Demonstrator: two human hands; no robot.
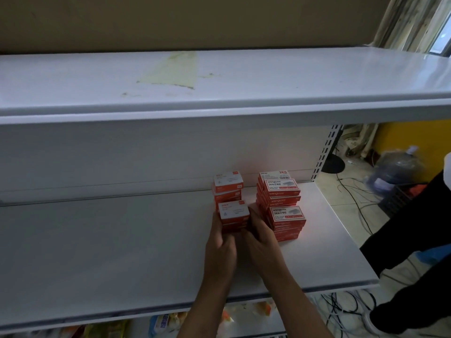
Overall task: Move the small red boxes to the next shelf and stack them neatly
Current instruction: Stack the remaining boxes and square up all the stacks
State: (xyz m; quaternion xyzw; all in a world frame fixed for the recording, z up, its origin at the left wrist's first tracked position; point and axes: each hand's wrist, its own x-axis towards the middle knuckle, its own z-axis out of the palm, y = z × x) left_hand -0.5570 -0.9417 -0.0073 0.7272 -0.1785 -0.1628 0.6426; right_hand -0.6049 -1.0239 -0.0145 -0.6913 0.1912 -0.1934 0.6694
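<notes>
- Risk, as I judge it: the front stack [234, 219] of small red boxes is loose and only squeezed from the sides — uneven pressure from either hand could skew the top box or tip the pile forward.
- Risk: this stack sits just in front of the rear stack [228, 189] and close beside the staple boxes [280, 203] at centre right of the frame. A nudge sideways could knock either pile out of line, and the taller staple pile looks the likelier to topple.
- Risk: letting go unevenly might drag a box with the fingers, spoiling the neat stack.
- Left hand [219, 245]: fingers curled against the left side of the front stack, gripping it low down; the fingertips are partly hidden behind the boxes.
- Right hand [260, 236]: fingers bent round the right side of the same stack, wedged in the gap between it and the staple boxes — holding, not slack.
- Where the boxes are: both small red stacks stand on the white shelf [122, 240], just right of the frame's centre, near the back panel.
- Whether the front stack rests fully on the shelf or is lifted a little, I cannot tell.
</notes>
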